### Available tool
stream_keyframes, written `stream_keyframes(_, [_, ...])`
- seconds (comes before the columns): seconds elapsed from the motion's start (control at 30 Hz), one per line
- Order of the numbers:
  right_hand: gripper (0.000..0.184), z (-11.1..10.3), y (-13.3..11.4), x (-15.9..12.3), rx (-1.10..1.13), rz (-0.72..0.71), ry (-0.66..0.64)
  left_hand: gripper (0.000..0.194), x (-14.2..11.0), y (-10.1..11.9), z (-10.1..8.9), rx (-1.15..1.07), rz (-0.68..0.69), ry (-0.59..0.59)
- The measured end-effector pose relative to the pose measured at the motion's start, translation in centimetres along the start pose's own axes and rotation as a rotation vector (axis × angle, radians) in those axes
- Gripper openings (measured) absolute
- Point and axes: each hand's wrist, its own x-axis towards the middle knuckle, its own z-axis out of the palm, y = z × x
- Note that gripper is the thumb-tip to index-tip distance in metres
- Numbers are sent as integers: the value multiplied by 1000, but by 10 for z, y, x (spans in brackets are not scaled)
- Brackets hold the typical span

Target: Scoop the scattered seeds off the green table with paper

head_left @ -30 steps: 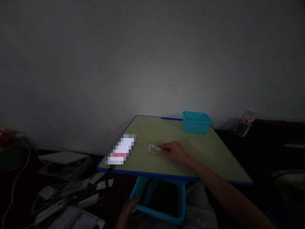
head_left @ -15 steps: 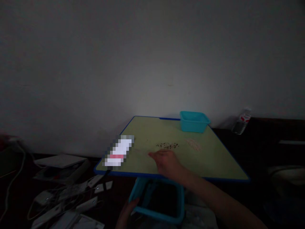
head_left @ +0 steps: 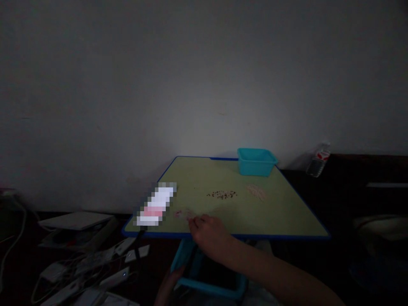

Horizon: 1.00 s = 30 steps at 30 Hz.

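1. Dim grey wall (head_left: 204,76) behind; light green desk (head_left: 197,172) against it, blue edging all round, floor area very dark.
2. Far left, off the desk: white flat box (head_left: 78,221), contents too dark to ID. White power strips (head_left: 114,277) and tangled cables in front of it.
3. Bright slab (head_left: 156,206), pixelated, on the desk's left edge. Detail unreadable.
4. Left hand (head_left: 170,282) below the desk, closed on the left side of the lower bin (head_left: 210,288), thumb at the rim. Fingers underneath hidden.
5. Lower bin: blue, sits by the desk's front edge, partly under it. Inside is dark, can't tell what it holds.
6. Plastic bag (head_left: 183,213) near the front edge, see-through with pink marks, right of the slab. Contents not readable.
7. Right hand (head_left: 210,236): fingertips together on the bag's right end; wrist and forearm cross above the lower bin and the front edge.
8. Dark bits (head_left: 223,194) loose mid-desk, beyond the right hand. Pale grains (head_left: 256,192) piled just to their right. Bare desktop between both piles and the front edge.
9. Upper bin (head_left: 257,166): blue, upright at the far right corner, inner wall visible, bottom hidden.
10. Bottle (head_left: 318,160) tilted, off the desk's right side, near the wall.
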Motion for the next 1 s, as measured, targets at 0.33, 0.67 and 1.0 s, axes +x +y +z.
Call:
stream_keyframes(0.33, [37,-5,24,-42,-64,147,-82,39,-5,-17,-13,13,54,50])
stream_keyframes(0.67, [48,-13,73,-105,-59,273,-103,44,0,-12,-10,60,-28,99])
stream_keyframes(1.0, [42,-17,103,-132,-71,321,-15,37,8,-21,-19,25,35,98])
